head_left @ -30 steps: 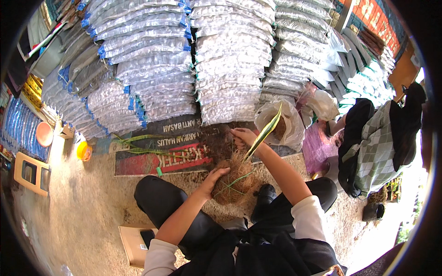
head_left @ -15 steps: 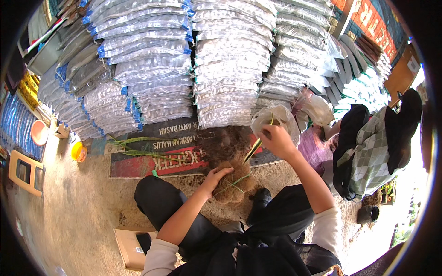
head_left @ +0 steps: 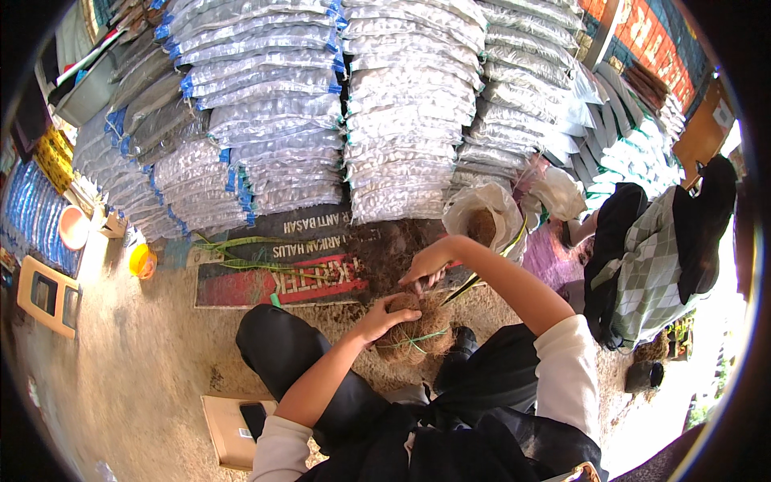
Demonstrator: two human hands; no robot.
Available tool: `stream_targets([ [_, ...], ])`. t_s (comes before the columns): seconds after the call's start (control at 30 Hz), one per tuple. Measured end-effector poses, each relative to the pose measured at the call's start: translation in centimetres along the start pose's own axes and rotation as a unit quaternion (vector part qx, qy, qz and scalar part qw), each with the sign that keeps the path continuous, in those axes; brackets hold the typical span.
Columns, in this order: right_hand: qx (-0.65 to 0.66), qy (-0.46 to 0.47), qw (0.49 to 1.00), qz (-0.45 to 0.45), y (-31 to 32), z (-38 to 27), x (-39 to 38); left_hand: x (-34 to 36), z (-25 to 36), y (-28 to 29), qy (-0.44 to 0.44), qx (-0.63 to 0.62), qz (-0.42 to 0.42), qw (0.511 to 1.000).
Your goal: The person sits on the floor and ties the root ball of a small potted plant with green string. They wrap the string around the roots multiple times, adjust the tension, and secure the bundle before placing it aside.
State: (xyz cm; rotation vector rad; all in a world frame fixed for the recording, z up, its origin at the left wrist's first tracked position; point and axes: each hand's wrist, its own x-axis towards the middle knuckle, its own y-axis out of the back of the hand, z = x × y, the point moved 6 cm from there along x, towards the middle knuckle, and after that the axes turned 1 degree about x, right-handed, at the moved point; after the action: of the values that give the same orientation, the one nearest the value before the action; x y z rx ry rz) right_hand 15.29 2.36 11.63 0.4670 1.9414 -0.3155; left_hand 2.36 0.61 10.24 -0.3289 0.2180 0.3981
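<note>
The left hand (head_left: pixel 385 322) curves, thumb (head_left: pixel 404 316) extended, left forearm (head_left: pixel 325 377) angled toward one o'clock; the right hand (head_left: pixel 430 261) curls inward, right forearm (head_left: pixel 514 281) pointing toward ten o'clock.

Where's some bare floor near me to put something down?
The widest bare patch is floor to your left, between the tan stool, the cardboard box and your left knee. Ahead is crowded: left hand and right hand at the fibre ball, long leaves on the printed sheet, an open bag near its right end.
</note>
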Motion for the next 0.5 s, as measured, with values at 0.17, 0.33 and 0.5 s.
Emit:
stream_targets([
  [0.17, -0.121, 0.057, 0.978, 0.158, 3.1, -0.3, -3.0, -0.2, 0.0, 0.4, -0.003, -0.001, 0.022, 1.000],
  [0.33, -0.265, 0.065, 0.859, 0.434, 5.7, -3.1, -7.5, -0.3, 0.5, 1.0, -0.003, -0.034, 0.089, 0.995],
  [0.5, -0.373, 0.078, 0.696, 0.609, 4.7, -7.8, -11.6, -0.6, 1.3, 1.5, 0.072, -0.019, 0.147, 0.986],
])
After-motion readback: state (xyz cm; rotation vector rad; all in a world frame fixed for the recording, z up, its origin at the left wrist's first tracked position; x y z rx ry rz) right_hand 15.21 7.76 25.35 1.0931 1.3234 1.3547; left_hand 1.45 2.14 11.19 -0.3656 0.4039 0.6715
